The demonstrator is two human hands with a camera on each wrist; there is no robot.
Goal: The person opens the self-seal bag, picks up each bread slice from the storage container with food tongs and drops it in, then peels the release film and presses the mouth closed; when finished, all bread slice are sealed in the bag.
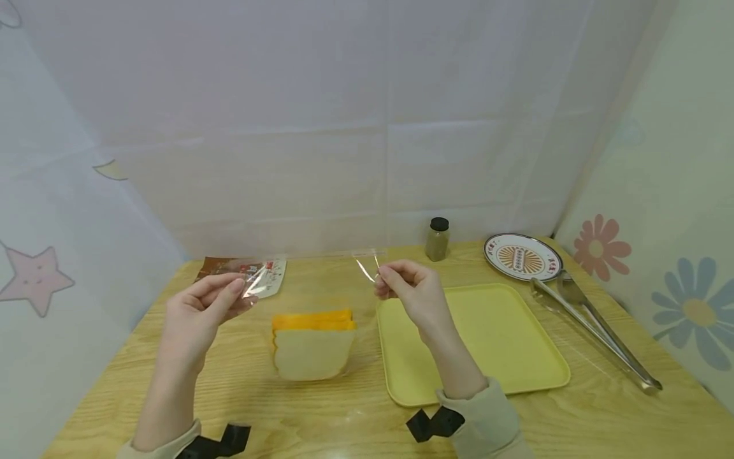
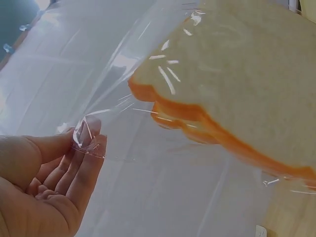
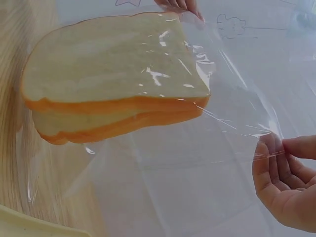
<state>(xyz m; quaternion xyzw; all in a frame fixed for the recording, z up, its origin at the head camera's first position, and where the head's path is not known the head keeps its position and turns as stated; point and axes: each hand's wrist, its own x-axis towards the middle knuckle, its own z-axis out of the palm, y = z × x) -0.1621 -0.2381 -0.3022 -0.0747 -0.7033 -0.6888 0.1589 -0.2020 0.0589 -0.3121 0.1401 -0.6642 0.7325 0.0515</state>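
My left hand [image 1: 197,312] and right hand [image 1: 415,293] each pinch a top corner of a clear plastic bag [image 3: 237,108], which hangs stretched between them over the table. Inside lie bread slices [image 1: 312,350], pale with orange-brown crusts, seen through the film. In the left wrist view the thumb and fingers of the left hand [image 2: 59,173] hold a crumpled corner. The right wrist view has the right hand [image 3: 286,182] pinching the film's other corner, with the slices [image 3: 118,59] stacked on one another beyond it.
To the right lies a yellow tray [image 1: 493,338]. Metal tongs [image 1: 596,338] rest beside it, near a round patterned plate [image 1: 522,257]. A black-capped jar [image 1: 438,240] stands at the back. A brown and white packet [image 1: 275,280] lies at the back left, behind the left hand.
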